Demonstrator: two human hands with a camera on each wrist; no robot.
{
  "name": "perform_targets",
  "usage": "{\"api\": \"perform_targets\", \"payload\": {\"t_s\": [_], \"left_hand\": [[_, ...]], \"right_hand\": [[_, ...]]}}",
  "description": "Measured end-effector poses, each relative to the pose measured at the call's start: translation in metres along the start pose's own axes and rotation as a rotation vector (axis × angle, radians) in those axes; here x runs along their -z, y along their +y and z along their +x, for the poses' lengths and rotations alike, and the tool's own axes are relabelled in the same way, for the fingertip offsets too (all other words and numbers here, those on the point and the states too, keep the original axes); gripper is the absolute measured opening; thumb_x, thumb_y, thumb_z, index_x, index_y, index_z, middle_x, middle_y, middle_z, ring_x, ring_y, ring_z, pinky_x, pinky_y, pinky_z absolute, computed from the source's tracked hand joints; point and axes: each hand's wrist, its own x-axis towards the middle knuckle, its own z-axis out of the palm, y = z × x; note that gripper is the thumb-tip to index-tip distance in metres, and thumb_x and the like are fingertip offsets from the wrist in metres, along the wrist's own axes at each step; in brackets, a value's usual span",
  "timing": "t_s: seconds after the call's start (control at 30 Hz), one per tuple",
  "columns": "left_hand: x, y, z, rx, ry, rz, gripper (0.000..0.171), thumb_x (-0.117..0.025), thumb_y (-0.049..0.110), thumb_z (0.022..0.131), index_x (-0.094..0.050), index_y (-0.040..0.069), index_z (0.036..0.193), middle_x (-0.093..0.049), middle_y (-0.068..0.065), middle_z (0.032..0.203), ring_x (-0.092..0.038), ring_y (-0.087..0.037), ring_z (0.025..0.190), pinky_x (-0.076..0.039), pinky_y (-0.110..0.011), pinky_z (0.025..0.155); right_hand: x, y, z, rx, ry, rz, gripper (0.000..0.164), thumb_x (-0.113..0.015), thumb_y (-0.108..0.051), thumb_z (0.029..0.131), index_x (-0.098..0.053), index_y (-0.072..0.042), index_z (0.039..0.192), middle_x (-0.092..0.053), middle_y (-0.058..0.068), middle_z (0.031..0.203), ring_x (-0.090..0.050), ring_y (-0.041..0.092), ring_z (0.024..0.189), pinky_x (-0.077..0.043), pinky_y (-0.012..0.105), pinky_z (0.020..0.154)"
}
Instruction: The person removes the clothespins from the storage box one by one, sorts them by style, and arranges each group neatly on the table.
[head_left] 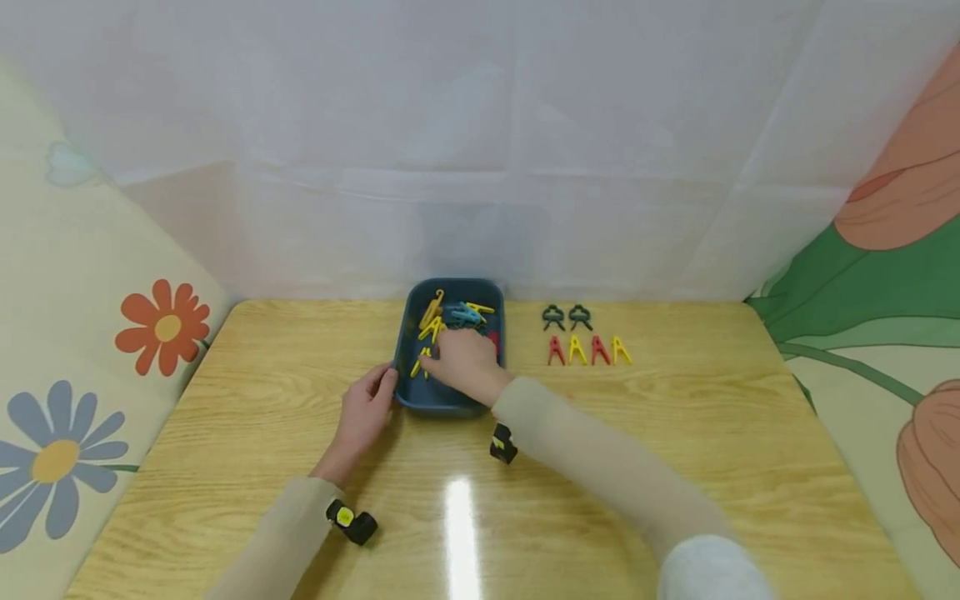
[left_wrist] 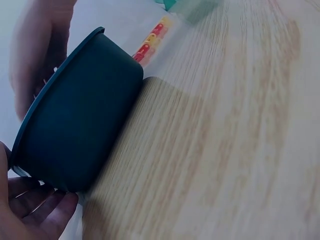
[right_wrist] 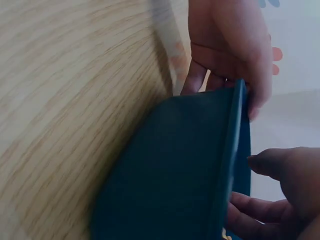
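A dark blue plastic bin (head_left: 442, 410) stands on the table with clothespins in it. My left hand (head_left: 367, 404) grips its near left corner, thumb over the rim and fingers along the outer wall (right_wrist: 165, 160). Inside the bin is my right hand (head_left: 468, 362), thumb and fingers spread apart among the clothespins. Its fingertips are hidden by the bin wall and the hand itself. Around it lie yellow clothespins (head_left: 432, 327), light blue clothespins (head_left: 468, 314) and a partly covered red piece (head_left: 492, 339).
Right of the bin, two dark green clips (head_left: 553, 317) lie side by side. Below them runs a row of several red and yellow clothespins (head_left: 577, 350) in alternating colours. The wooden table (head_left: 712, 400) meets a white sheet (head_left: 637, 208) behind; flower-print cloths hang at both sides.
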Motion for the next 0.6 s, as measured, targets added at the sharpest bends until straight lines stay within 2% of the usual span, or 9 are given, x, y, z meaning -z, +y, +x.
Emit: {"api": "perform_targets", "payload": {"t_s": [0.17, 0.27, 0.33, 0.47, 0.6], "left_hand": [[0.0, -0.001, 0.0, -0.017, -0.007, -0.03, 0.043, -0.047, 0.025, 0.112, -0.063, -0.004, 0.138, -0.069, -0.025, 0.127, -0.064, -0.009, 0.097, -0.05, -0.013, 0.078], [0.0, -0.001, 0.0, -0.022, -0.011, -0.033, 0.042, -0.047, 0.025, 0.112, -0.064, -0.004, 0.137, -0.069, -0.025, 0.126, -0.063, -0.006, 0.094, -0.051, -0.014, 0.077], [0.0, 0.0, 0.0, -0.023, -0.01, -0.025, 0.042, -0.047, 0.025, 0.112, -0.064, -0.004, 0.137, -0.069, -0.025, 0.126, -0.064, -0.009, 0.095, -0.05, -0.014, 0.077], [0.001, 0.0, 0.0, -0.021, -0.017, -0.012, 0.043, -0.046, 0.026, 0.112, -0.063, -0.004, 0.139, -0.069, -0.025, 0.128, -0.065, -0.015, 0.1, -0.05, -0.013, 0.078], [0.002, -0.001, -0.001, -0.026, -0.017, -0.007, 0.044, -0.046, 0.026, 0.113, -0.062, -0.004, 0.139, -0.069, -0.025, 0.128, -0.065, -0.011, 0.096, -0.049, -0.014, 0.078]], "right_hand": [[-0.012, -0.005, 0.01, -0.055, -0.059, -0.013, 0.05, -0.064, -0.052, 0.101, -0.052, -0.02, 0.065, -0.042, -0.006, 0.051, -0.045, 0.012, 0.046, -0.034, 0.026, 0.043], [-0.019, -0.007, 0.014, -0.072, -0.082, -0.057, 0.054, -0.063, -0.055, 0.1, -0.051, -0.019, 0.063, -0.046, -0.005, 0.054, -0.053, 0.014, 0.052, -0.043, 0.029, 0.049], [-0.023, -0.009, 0.016, -0.08, -0.092, -0.095, 0.056, -0.062, -0.057, 0.1, -0.051, -0.019, 0.061, -0.052, -0.004, 0.059, -0.06, 0.016, 0.062, -0.049, 0.032, 0.057], [-0.028, -0.013, 0.02, -0.102, -0.108, -0.163, 0.055, -0.059, -0.061, 0.1, -0.061, -0.019, 0.065, -0.071, 0.0, 0.086, -0.067, 0.023, 0.093, -0.055, 0.041, 0.083], [-0.032, -0.018, 0.024, -0.12, -0.128, -0.193, 0.05, -0.057, -0.062, 0.101, -0.075, -0.019, 0.081, -0.075, 0.004, 0.115, -0.063, 0.028, 0.116, -0.048, 0.05, 0.103]]}}
